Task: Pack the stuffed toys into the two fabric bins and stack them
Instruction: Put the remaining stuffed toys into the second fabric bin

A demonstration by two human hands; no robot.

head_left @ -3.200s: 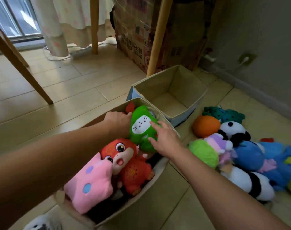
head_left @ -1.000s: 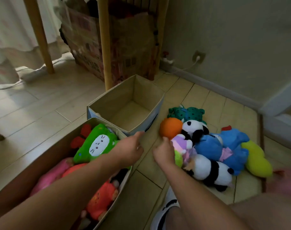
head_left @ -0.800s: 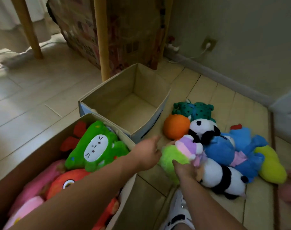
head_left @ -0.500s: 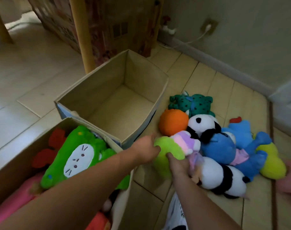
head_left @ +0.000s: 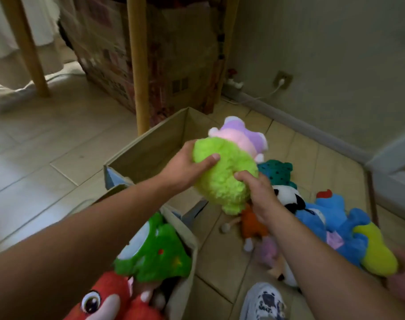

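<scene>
Lifted off the floor pile since half a second ago, the lime-green plush, clasped by left hand and right hand, now hangs mid-frame over the empty fabric bin, ready to drop.

You face no legible text here: the printed cardboard box behind the wooden leg carries markings and small dark squares, but they blur past reading. The pattern on your shoe shows dark blotches, not letters you can make out. The stuffed toys and fabric bins display no readable labels, brands or numbers.
</scene>
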